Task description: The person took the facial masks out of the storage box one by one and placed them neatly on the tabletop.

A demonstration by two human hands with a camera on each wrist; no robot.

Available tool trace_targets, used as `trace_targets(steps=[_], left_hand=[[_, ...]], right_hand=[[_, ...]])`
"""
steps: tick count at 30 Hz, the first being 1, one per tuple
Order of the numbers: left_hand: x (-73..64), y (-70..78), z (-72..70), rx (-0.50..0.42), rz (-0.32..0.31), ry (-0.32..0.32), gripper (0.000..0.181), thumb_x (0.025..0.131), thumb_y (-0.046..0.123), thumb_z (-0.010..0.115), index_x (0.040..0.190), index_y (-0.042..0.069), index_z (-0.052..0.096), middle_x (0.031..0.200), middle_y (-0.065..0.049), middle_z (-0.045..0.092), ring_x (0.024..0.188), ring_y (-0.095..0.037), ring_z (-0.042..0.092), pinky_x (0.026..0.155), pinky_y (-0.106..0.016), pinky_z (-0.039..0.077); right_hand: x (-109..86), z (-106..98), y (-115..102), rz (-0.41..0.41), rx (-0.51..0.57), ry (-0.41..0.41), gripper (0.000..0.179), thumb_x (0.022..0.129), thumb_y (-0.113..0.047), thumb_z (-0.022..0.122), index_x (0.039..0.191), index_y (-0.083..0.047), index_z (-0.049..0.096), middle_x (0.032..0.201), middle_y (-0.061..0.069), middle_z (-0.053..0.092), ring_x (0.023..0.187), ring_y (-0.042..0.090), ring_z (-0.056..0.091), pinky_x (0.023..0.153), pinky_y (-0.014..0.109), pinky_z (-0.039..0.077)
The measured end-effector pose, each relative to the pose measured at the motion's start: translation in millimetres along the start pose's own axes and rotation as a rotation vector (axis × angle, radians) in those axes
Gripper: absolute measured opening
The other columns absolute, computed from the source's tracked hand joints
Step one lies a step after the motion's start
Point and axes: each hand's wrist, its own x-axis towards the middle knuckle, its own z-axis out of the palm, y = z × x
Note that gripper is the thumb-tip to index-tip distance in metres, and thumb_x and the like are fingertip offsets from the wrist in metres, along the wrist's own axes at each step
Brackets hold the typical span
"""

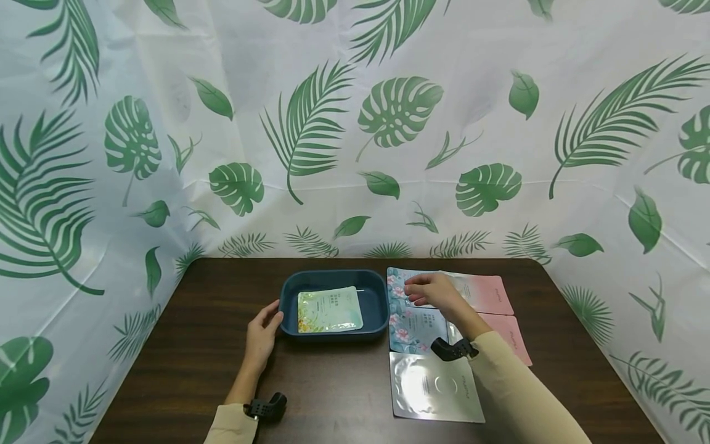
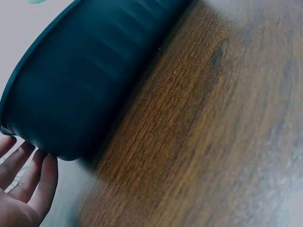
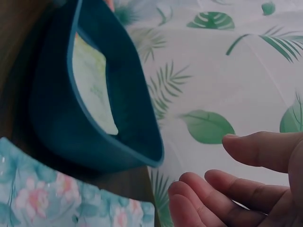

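Note:
A dark blue oblong plastic basin [image 1: 334, 273] sits on the table. Inside it lies one pale green sheet mask sachet [image 1: 330, 310] with a flower print. At the basin's left end is my left hand [image 1: 261, 333]; its fingertips [image 2: 49, 163] touch the outer wall in the left wrist view. My right hand [image 1: 438, 293], fingers loosely bent and nothing in them, hovers over the flat sachets to the right. Beneath it are blue floral sachets [image 1: 417, 330], partly hidden by the hand and forearm. In the right wrist view, thumb and fingers stand apart.
A silver sachet [image 1: 435, 388] lies nearest on the right, and pink-ended sachets [image 1: 490, 295] reach out past the right forearm. Dark wood-grain table [image 1: 333, 394] surrounds the basin. Behind hangs a white leaf-print curtain [image 1: 333, 154].

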Motion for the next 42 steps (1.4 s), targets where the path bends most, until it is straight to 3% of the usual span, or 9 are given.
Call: trace_targets(steps=[4,8,16,21,33,42], left_hand=[[-0.5,1.1,0.0,0.004,-0.003,-0.001,0.041,0.099,0.013,0.055,0.138,0.0,0.051,0.137,-0.024,0.054,0.089,0.006,0.055,0.076,-0.014,0.048],[6.1,-11.0,0.2,0.009,-0.006,0.007,0.043,0.1,0.017,0.055,0.14,0.003,0.051,0.14,-0.021,0.053,0.09,0.007,0.054,0.076,-0.013,0.047],[8.0,-14.2,1.3,0.01,0.016,0.023,0.043,0.1,0.02,0.056,0.14,0.005,0.051,0.139,-0.019,0.054,0.09,0.005,0.054,0.075,-0.014,0.047],[8.8,-14.3,1.4,0.02,0.012,0.02,0.043,0.099,0.02,0.056,0.14,0.006,0.052,0.139,-0.019,0.054,0.091,0.004,0.055,0.075,-0.014,0.047],[9.1,-17.2,1.2,0.011,0.034,0.02,0.043,0.1,0.019,0.056,0.139,0.003,0.052,0.137,-0.021,0.055,0.09,0.004,0.055,0.075,-0.013,0.048],[7.2,-18.6,1.9,0.028,0.059,0.032,0.041,0.1,0.02,0.055,0.137,0.003,0.054,0.137,-0.021,0.055,0.097,-0.009,0.06,0.076,-0.015,0.05]], right_hand=[[7.9,8,-4,-0.004,0.021,-0.015,0.037,0.095,-0.016,0.061,0.121,0.01,0.06,0.111,0.026,0.067,0.08,0.016,0.068,0.079,0.035,0.058],[13.9,17,-9,-0.006,0.02,-0.024,0.037,0.095,-0.016,0.061,0.121,0.01,0.06,0.112,0.026,0.067,0.08,0.017,0.068,0.079,0.036,0.058],[25.8,36,-18,0.034,0.055,-0.048,0.037,0.094,-0.016,0.063,0.122,0.009,0.061,0.114,0.027,0.066,0.096,0.036,0.067,0.083,0.04,0.057],[33.4,48,-19,0.044,0.049,-0.06,0.035,0.094,-0.015,0.063,0.119,0.009,0.062,0.112,0.027,0.067,0.09,0.031,0.069,0.081,0.037,0.058],[43.5,78,-21,0.073,0.01,-0.071,0.031,0.094,-0.015,0.062,0.116,0.007,0.064,0.114,0.024,0.067,0.1,0.039,0.066,0.083,0.04,0.057],[50.6,96,-20,0.093,-0.084,-0.075,0.032,0.091,-0.015,0.066,0.113,0.008,0.066,0.106,0.021,0.069,0.091,0.035,0.069,0.082,0.042,0.057]])
